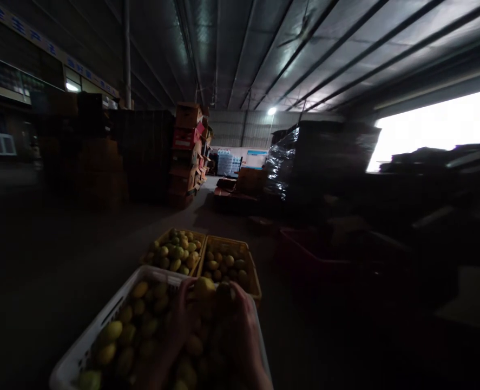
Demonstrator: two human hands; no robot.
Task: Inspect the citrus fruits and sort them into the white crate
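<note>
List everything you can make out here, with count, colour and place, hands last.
White crate: one, white, foreground
Fruit: many, yellow to green, in the white and yellow crates
Yellow crates: two, yellow, just beyond the white one
Tub: one, dark red, right
Box stack: several boxes, brown and red, mid-left
Wrapped stack: one, dark under shiny film, centre right
Banner: one, blue characters, upper left
Ceiling fan: one, dark, overhead
Bright opening: one, white, far right
Left hand: one, bare, at a yellow fruit
Right hand: one, bare, over the white crate; its grip is too dim to tell
</note>
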